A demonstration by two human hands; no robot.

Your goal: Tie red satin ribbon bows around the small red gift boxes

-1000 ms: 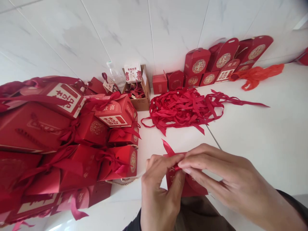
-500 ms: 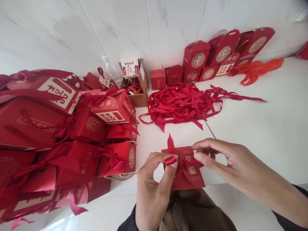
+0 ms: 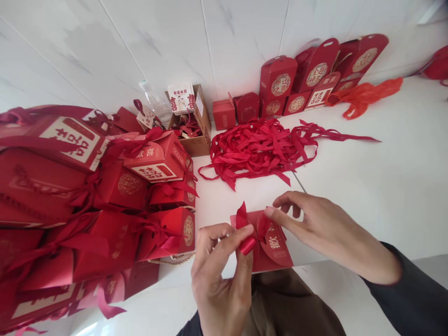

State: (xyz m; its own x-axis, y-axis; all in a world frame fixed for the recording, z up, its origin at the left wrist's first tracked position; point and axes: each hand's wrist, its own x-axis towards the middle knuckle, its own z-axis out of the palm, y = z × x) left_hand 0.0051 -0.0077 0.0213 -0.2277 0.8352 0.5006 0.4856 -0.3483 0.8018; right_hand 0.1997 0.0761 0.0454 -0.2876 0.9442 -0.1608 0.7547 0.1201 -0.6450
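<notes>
A red box (image 3: pixel 273 259) with gold characters lies at the table's front edge, a red ribbon (image 3: pixel 241 214) around its top. My left hand (image 3: pixel 224 266) is closed at the box's left side, pinching a loop of that ribbon between thumb and fingers. Over the box's upper right part, my right hand (image 3: pixel 315 219) has its thumb and forefinger close together at the ribbon near the middle; its fingertips partly cover what they grip.
Finished-looking red boxes with bows (image 3: pixel 119 186) are piled at the left. A heap of red ribbons (image 3: pixel 259 149) lies behind the hands. Along the wall stand a cardboard box (image 3: pixel 196 145), upright red boxes (image 3: pixel 280 84) and an orange-red bag (image 3: pixel 367 97).
My right hand has moved left toward the middle of the box. My left hand has shifted slightly down and left with the ribbon loop, and the view has shifted a little.
</notes>
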